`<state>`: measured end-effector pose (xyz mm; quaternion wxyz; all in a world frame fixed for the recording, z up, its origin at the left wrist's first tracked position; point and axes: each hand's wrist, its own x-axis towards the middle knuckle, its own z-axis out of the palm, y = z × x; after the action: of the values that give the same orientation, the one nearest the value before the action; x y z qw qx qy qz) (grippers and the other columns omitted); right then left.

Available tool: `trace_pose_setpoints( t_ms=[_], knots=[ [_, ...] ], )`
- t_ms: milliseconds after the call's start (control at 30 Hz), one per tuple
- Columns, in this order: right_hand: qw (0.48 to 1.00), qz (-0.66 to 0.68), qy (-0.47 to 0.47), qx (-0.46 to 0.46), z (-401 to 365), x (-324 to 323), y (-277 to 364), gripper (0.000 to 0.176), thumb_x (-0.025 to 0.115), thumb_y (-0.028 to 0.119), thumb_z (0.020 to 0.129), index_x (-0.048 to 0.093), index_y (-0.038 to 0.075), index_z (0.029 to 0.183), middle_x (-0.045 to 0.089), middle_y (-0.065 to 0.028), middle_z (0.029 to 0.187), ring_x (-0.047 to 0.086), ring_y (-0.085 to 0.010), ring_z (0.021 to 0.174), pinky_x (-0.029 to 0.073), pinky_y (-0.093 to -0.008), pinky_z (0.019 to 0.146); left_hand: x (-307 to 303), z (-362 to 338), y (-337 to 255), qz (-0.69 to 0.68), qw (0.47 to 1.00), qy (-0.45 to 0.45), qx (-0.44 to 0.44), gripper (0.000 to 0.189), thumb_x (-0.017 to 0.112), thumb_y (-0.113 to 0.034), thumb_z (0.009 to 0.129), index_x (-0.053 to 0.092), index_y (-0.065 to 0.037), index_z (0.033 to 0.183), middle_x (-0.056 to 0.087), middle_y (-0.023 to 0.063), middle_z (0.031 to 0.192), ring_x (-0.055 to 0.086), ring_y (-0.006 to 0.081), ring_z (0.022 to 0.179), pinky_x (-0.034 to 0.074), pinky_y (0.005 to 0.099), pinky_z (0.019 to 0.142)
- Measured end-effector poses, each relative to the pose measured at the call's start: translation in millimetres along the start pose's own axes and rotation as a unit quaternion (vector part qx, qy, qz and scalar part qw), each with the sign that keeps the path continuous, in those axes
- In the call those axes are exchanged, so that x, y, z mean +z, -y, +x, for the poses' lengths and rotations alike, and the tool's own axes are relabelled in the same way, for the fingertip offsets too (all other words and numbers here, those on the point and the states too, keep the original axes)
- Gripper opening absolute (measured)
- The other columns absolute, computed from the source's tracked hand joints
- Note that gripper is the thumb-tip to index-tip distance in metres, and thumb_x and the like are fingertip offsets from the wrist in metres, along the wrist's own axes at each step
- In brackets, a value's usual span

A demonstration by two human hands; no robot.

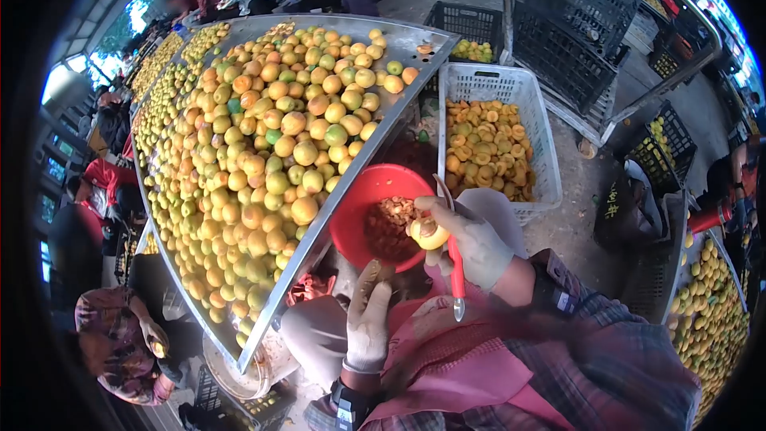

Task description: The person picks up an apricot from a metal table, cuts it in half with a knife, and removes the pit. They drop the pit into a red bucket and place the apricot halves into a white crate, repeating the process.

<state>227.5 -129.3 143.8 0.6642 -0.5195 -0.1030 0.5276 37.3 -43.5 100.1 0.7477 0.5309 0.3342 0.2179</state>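
My right hand (pixel 477 249), in a pale glove, grips a yellow apricot (pixel 431 235) whose flesh looks cut open. The same hand also holds a red-handled tool (pixel 457 271) with a short metal end pointing down towards my lap. Below them and to the left, my left hand (pixel 368 318) is gloved too, its soiled fingers stretched up near the rim of a red bowl (pixel 345 219). I see nothing held in it. Inside the bowl lie wet brown pits or scraps (pixel 391 227). The apricot is over the bowl's right edge.
A metal-edged table (pixel 315 227) heaped with apricots (pixel 271 136) rises at my left. Beyond the bowl stands a white crate (pixel 546 160) of halved apricots (pixel 487 148). Black crates (pixel 562 56) are stacked at the back right. Other people sit around, one at lower left (pixel 120 343).
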Motion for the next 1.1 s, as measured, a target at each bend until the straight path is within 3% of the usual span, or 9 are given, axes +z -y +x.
trace_pose_setpoints(
  t_ms=[100,200,367,600,700,733,833,933,1100],
  knots=[
    [0.991,-0.058,0.121,0.018,10,21,-35,0.041,0.050,0.035,0.099,0.048,0.010,0.132,0.059,-0.0023,0.095,0.057,-0.0081,0.059,0.044,-0.0201,0.042,-4,1,-2,-0.102,0.990,0.097,-0.015,0.057,0.060,-0.027,0.095,0.039,0.001,0.139,0.057,0.0104,0.122,0.056,0.0186,0.107,0.043,0.0341,0.097],
    [0.975,-0.136,0.172,-0.016,5,42,-57,0.041,0.049,0.030,0.099,0.044,0.009,0.135,0.060,-0.0032,0.096,0.059,-0.0077,0.061,0.045,-0.0206,0.041,-11,-5,-5,-0.084,0.994,0.074,-0.007,0.052,0.061,-0.019,0.094,0.040,0.003,0.136,0.059,0.0069,0.107,0.056,0.0123,0.090,0.048,0.0247,0.084],
    [0.995,-0.026,0.093,0.011,-3,38,-70,0.042,0.054,0.019,0.098,0.042,0.008,0.136,0.063,-0.0078,0.104,0.062,-0.0097,0.064,0.047,-0.0201,0.045,-20,-19,-1,-0.068,0.996,-0.048,0.013,0.053,0.063,-0.008,0.090,0.040,0.006,0.135,0.060,0.0075,0.109,0.059,0.0133,0.096,0.048,0.0244,0.085],
    [0.972,-0.030,0.142,0.184,-22,21,-63,0.029,0.042,0.029,0.102,0.049,0.010,0.123,0.053,-0.0031,0.068,0.051,-0.0140,0.052,0.044,-0.0289,0.050,-38,-22,17,-0.100,0.993,-0.060,-0.033,0.046,0.064,-0.009,0.088,0.044,0.003,0.128,0.061,0.0072,0.104,0.060,0.0123,0.093,0.051,0.0243,0.078],
    [0.990,0.011,0.102,0.094,-16,29,-57,0.028,0.041,0.032,0.103,0.052,0.006,0.102,0.035,0.0023,0.058,0.037,-0.0103,0.045,0.037,-0.0271,0.044,-35,-23,11,-0.097,0.992,-0.062,-0.053,0.041,0.065,-0.010,0.087,0.046,0.001,0.122,0.061,0.0057,0.099,0.061,0.0114,0.087,0.051,0.0235,0.069],
    [0.990,0.003,0.106,0.096,-13,37,-47,0.028,0.041,0.032,0.103,0.052,0.006,0.102,0.035,0.0023,0.058,0.037,-0.0103,0.045,0.037,-0.0271,0.044,-33,-23,8,-0.081,0.993,-0.060,-0.065,0.040,0.065,-0.010,0.086,0.046,0.000,0.120,0.061,0.0049,0.096,0.062,0.0110,0.083,0.051,0.0230,0.064],
    [0.988,0.027,0.091,-0.124,-6,65,-24,0.022,0.043,0.025,0.101,0.054,0.006,0.102,0.035,0.0030,0.057,0.036,-0.0098,0.042,0.034,-0.0262,0.041,-27,-24,-1,-0.048,0.994,-0.058,-0.080,0.037,0.068,-0.011,0.084,0.049,-0.001,0.115,0.061,0.0042,0.093,0.060,0.0090,0.072,0.049,0.0220,0.059],
    [0.973,0.053,0.093,-0.204,2,91,-25,0.025,0.043,0.022,0.101,0.059,0.002,0.099,0.036,0.0022,0.055,0.036,-0.0090,0.042,0.033,-0.0254,0.039,-24,-26,-5,-0.030,0.995,-0.028,-0.089,0.035,0.069,-0.010,0.083,0.052,-0.004,0.114,0.060,0.0011,0.086,0.056,0.0070,0.069,0.046,0.0197,0.057],
    [0.962,0.103,0.169,-0.186,10,98,-52,0.023,0.043,0.017,0.100,0.059,0.000,0.098,0.038,0.0022,0.055,0.036,-0.0080,0.043,0.031,-0.0246,0.041,-24,-27,7,-0.094,0.994,-0.040,-0.038,0.039,0.077,-0.014,0.080,0.055,-0.003,0.111,0.063,0.0017,0.092,0.058,0.0073,0.075,0.050,0.0214,0.066]
  ],
)
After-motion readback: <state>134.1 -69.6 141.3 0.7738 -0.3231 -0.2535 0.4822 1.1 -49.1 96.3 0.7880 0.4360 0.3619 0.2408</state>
